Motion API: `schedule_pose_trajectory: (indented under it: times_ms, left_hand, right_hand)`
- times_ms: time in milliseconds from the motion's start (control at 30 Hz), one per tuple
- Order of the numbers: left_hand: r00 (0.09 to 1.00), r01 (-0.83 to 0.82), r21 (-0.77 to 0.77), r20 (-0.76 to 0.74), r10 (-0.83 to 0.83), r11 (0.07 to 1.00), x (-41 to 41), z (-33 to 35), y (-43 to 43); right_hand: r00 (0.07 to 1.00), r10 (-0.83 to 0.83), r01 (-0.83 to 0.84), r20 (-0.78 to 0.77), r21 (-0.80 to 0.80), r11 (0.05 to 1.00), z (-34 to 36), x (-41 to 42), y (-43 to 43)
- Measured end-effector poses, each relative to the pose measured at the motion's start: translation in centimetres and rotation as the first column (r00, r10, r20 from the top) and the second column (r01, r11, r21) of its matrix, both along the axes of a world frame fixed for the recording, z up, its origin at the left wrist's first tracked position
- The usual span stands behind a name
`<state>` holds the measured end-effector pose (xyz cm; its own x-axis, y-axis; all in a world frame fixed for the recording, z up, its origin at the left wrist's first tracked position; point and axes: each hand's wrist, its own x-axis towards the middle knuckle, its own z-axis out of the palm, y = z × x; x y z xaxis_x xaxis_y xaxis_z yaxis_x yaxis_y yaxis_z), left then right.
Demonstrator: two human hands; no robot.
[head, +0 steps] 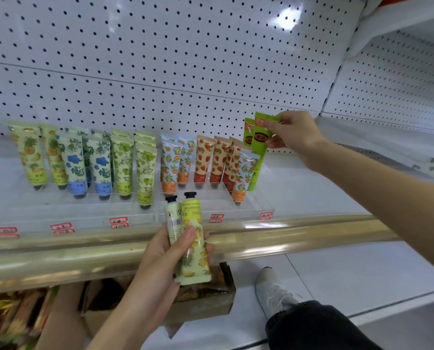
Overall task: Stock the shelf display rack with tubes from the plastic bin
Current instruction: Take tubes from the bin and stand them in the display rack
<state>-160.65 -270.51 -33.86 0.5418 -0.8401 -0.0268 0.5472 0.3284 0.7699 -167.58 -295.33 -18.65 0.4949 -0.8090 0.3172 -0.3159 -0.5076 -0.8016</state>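
- "ING" is read, upside down, on the yellow tube (197,221) gripped in the left hand (158,256).
- A barcode, an arrow and a recycling mark are printed on the pale tube (173,221) beside it.
- Red price tags (118,222) along the front edge of the rack (251,207) are blurred beyond reading.
- Print on the green tube (259,152) pinched by the right hand (296,137) cannot be read.

Bright, even overhead light glares on the pegboard (288,18); wide-angle bending at edges, blur at lower left.
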Motion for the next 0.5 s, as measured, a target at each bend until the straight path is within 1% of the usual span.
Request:
schedule_pose_trajectory:
  times_ms: [167,500]
  left_hand:
    - [0.999,0.003,0.011,0.038,-0.003,1.000,0.00,0.21,0.10]
    - [0.998,0.018,0.003,0.055,-0.018,1.000,0.06,0.12,0.20]
  right_hand:
    - [1.000,-0.013,0.013,0.003,-0.002,1.000,-0.02,-0.14,-0.19]
    - [0.999,0.026,-0.025,-0.043,0.024,0.999,-1.01,-0.11,0.30]
